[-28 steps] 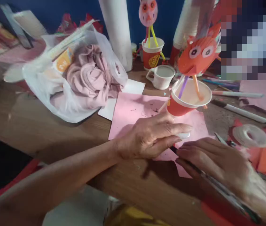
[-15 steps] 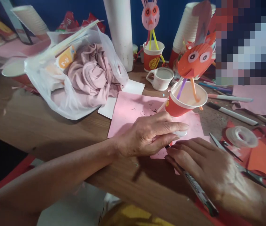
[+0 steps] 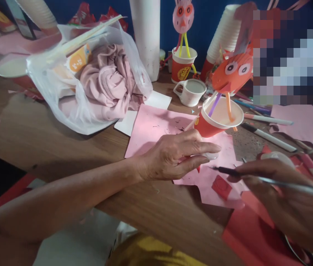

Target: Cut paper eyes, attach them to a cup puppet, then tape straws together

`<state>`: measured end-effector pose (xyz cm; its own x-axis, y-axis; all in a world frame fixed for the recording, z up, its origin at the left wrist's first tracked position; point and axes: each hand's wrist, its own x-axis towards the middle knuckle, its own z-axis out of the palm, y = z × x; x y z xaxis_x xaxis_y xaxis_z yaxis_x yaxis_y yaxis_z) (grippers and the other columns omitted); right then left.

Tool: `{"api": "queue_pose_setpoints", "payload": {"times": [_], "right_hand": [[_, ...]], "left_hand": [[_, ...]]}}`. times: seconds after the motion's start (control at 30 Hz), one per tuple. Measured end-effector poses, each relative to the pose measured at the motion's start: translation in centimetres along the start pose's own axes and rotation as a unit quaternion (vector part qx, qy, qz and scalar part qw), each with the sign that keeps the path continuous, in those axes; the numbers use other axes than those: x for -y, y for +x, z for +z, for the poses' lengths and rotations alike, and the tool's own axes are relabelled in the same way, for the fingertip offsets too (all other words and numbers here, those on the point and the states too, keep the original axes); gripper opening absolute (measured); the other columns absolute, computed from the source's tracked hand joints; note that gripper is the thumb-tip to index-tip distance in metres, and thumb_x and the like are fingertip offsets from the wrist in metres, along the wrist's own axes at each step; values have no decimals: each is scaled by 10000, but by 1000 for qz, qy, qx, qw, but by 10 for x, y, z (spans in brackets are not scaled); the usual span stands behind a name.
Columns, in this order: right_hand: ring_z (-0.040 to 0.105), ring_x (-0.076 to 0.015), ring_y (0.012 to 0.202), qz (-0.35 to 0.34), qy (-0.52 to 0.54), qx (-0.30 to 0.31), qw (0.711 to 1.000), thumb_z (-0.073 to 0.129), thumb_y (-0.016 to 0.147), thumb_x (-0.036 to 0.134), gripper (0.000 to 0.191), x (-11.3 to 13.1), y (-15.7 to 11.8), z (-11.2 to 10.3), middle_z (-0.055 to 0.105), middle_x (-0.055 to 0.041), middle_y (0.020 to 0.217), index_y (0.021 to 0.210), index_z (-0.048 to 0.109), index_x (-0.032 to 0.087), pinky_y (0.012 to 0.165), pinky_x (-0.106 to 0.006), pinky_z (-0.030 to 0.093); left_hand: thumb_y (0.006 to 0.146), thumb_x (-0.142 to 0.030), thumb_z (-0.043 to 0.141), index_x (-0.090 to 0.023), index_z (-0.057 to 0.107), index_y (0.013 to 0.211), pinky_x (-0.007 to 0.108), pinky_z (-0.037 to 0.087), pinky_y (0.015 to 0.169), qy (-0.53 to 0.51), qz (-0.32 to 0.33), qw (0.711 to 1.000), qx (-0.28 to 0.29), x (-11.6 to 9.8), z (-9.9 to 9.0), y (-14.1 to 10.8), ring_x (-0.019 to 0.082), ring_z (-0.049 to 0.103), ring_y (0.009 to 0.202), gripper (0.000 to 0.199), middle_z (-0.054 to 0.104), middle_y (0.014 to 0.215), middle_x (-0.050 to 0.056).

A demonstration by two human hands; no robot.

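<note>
My left hand (image 3: 177,157) rests on the pink paper (image 3: 156,127), thumb and forefinger closed about a small whitish round piece (image 3: 212,156). A bit of red paper (image 3: 198,169) shows below these fingers, mostly hidden. To the right, my right hand (image 3: 278,195) grips a slim pen (image 3: 230,171) with a dark front end and a pale barrel. Its point is just off my left thumb tip. Between the hands lies a small red paper piece (image 3: 222,187) with a faint round outline. An orange paper-faced figure (image 3: 230,79) stands in a red-and-white paper cup (image 3: 210,127) beyond my fingers.
A white plastic bag (image 3: 70,123) holding pink cloth stands at left. Behind are a white mug (image 3: 191,94), a second cup figure (image 3: 183,22) and stacked cups (image 3: 223,31). Markers (image 3: 269,138) and red sheets (image 3: 247,229) lie at right, with scissors partly hidden.
My right hand has drawn back to the right from my left fingers, and the pen now points left toward them. The small red piece is uncovered. My left hand has barely moved.
</note>
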<state>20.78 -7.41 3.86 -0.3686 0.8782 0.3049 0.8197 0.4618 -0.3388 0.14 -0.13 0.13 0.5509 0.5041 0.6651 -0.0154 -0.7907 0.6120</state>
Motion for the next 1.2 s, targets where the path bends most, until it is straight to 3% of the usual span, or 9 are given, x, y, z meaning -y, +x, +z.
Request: {"api": "queue_pose_setpoints", "payload": {"times": [0.13, 0.43, 0.6, 0.73, 1.0, 1.2], "right_hand": [[576, -211, 607, 68, -25, -15, 997, 368, 855, 422, 220, -14, 1, -5, 621, -27, 688, 834, 539, 287, 493, -318, 436], [580, -142, 505, 118, 152, 9, 981, 464, 830, 351, 125, -9, 14, -3, 636, 13, 659, 829, 560, 271, 415, -231, 445], [632, -176, 715, 144, 238, -10, 960, 511, 817, 309, 97, -11, 20, 2, 649, -21, 791, 869, 564, 248, 568, -264, 515], [641, -178, 810, 115, 300, 0, 947, 460, 854, 259, 197, -18, 26, 12, 672, -55, 855, 1021, 556, 215, 683, -304, 526], [589, -144, 908, -8, 260, 81, 962, 449, 852, 175, 223, -29, 38, 15, 640, -54, 990, 1031, 580, 194, 782, -284, 486], [573, -138, 889, -31, 250, 92, 964, 421, 858, 160, 227, -29, 49, 15, 631, -55, 943, 1015, 585, 170, 793, -294, 468]], "left_hand": [[806, -123, 514, -82, 586, 988, 258, 494, 656, -10, -3, 1000, 9, 0, -1, -1, 120, 548, 729, 200, 583, 768, 70], [810, -124, 512, -43, 578, 1011, 261, 488, 642, -6, -22, 999, 32, -4, -3, 0, 122, 538, 723, 226, 558, 765, 78], [814, -117, 499, -116, 557, 1044, 254, 490, 595, 0, -29, 999, 37, -6, -5, 1, 116, 540, 694, 238, 565, 781, 64], [803, -103, 501, -127, 542, 1073, 262, 490, 577, 8, -42, 998, 51, -7, -5, 0, 128, 537, 698, 274, 559, 795, 72], [814, -101, 454, -190, 487, 1161, 234, 483, 560, 32, -54, 995, 82, -6, -6, -1, 113, 526, 673, 361, 534, 793, 42], [785, -52, 468, -212, 442, 1197, 229, 460, 527, 11, -42, 996, 77, -1, -4, -4, 108, 502, 639, 442, 513, 773, 31]]}}
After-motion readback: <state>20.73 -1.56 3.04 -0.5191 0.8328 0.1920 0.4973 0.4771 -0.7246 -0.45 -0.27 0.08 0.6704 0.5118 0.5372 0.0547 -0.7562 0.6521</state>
